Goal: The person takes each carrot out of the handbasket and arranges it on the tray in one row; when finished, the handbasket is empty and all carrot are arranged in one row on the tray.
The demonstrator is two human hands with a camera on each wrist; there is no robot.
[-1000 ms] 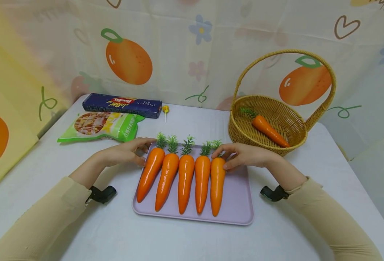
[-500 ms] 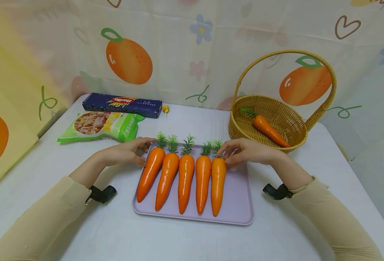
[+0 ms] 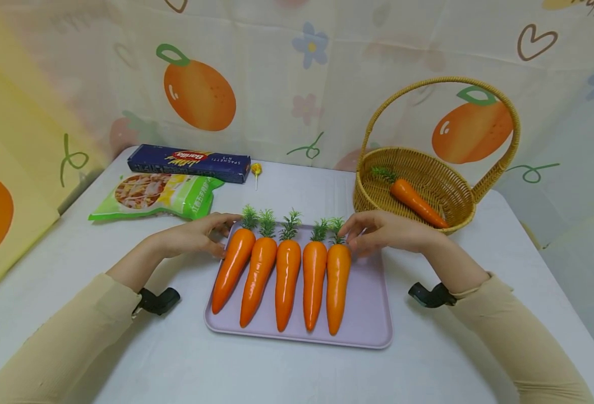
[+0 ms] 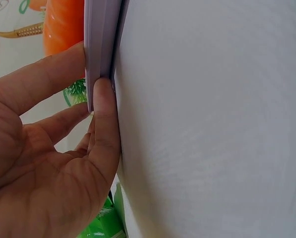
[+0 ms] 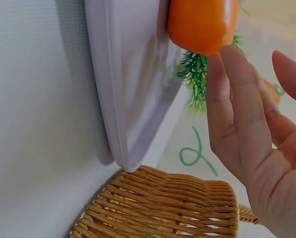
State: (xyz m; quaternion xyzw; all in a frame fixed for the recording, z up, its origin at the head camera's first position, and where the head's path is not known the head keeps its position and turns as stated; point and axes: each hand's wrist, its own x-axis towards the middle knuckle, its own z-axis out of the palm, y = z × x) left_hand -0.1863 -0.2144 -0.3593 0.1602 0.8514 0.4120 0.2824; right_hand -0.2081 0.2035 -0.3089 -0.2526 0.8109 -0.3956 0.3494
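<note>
Several orange carrots with green tops lie side by side, tips toward me, on a pale purple tray [image 3: 369,303]. My left hand [image 3: 188,233] pinches the tray's left rim; in the left wrist view, the thumb and a finger lie on either side of the rim [image 4: 99,44]. At the top of the rightmost carrot [image 3: 337,286] is my right hand [image 3: 395,231], its fingers loosely bent and gripping nothing. The right wrist view shows fingertips [image 5: 232,57] at that carrot's broad end [image 5: 202,25]; whether they touch cannot be told.
Behind the right hand stands a wicker basket [image 3: 377,207] with a tall handle and one carrot [image 3: 418,203] inside. At the back left are a blue spaghetti box [image 3: 188,163], a green food bag [image 3: 155,196] and a yellow lollipop [image 3: 256,169]. A printed cloth hangs behind.
My right hand has drawn slightly right, its fingers easing off the rightmost carrot. That carrot has shifted a touch to the right. My left hand keeps its place at the tray.
</note>
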